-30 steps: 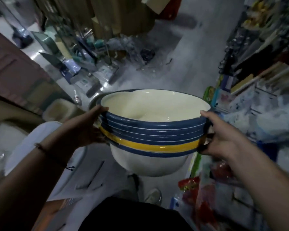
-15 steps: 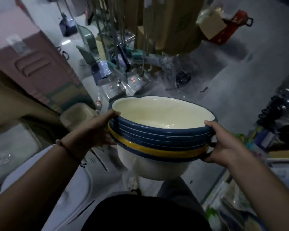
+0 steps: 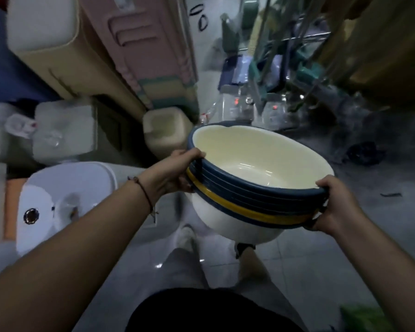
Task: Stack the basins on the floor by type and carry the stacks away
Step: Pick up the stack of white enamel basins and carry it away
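I carry a stack of basins (image 3: 254,168) in front of me at waist height: cream inside, several dark blue rims nested together and one yellow rim among them. My left hand (image 3: 177,170) grips the rims on the left side, thumb over the top edge. My right hand (image 3: 334,203) grips the rims on the right side, fingers curled under. The stack tilts slightly down to the right. Below it I see my legs and a white shoe (image 3: 186,237) on the tiled floor.
A white basin with a drain hole (image 3: 58,202) lies at the left. A beige plastic container (image 3: 165,133) and pink and beige storage cabinets (image 3: 139,49) stand behind it. Mop buckets and green-handled mops (image 3: 261,75) crowd the back. Grey floor (image 3: 369,248) stretches to the right.
The view has swung to the left: the shelves on the right have left the frame and the cabinets and white basin have come in. Both hands keep their grip on the stack.
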